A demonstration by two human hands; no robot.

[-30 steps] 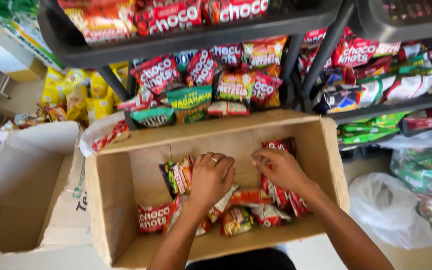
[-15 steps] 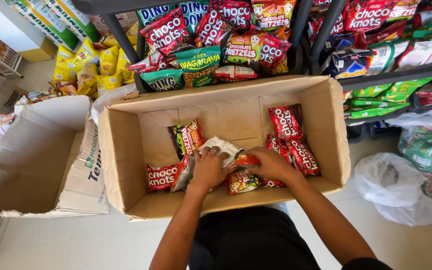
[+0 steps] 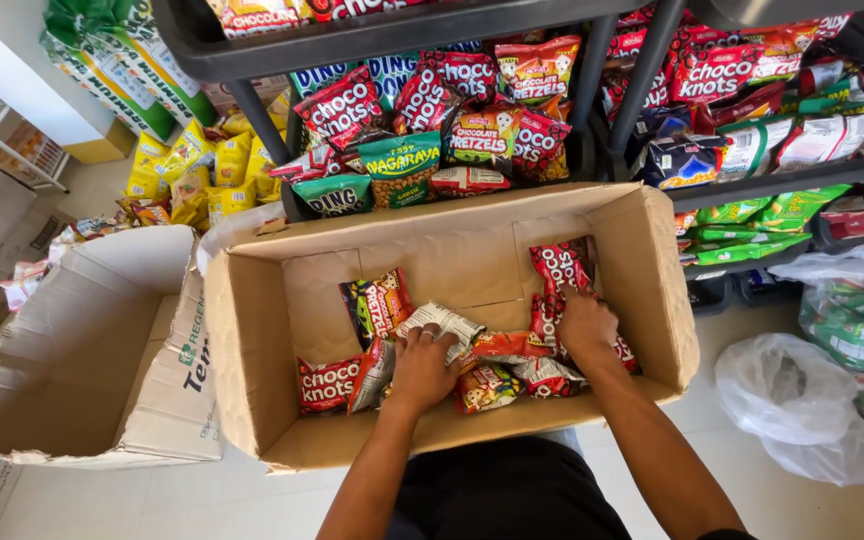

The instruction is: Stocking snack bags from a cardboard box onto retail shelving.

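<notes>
Single head-worn view, looking steeply down, close over an open cardboard box (image 3: 252, 330), snack shelves (image 3: 282, 45) beyond

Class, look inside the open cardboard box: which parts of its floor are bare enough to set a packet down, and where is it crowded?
Bare floor lies along the cardboard box left wall and across the back, between wall and snack packets. The front middle is crowded, where the left hand and right hand rest on packets.

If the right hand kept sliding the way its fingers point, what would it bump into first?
Probably the red snack packets just ahead of the right hand, then the box's far wall. Depth is hard to judge from above.
</notes>
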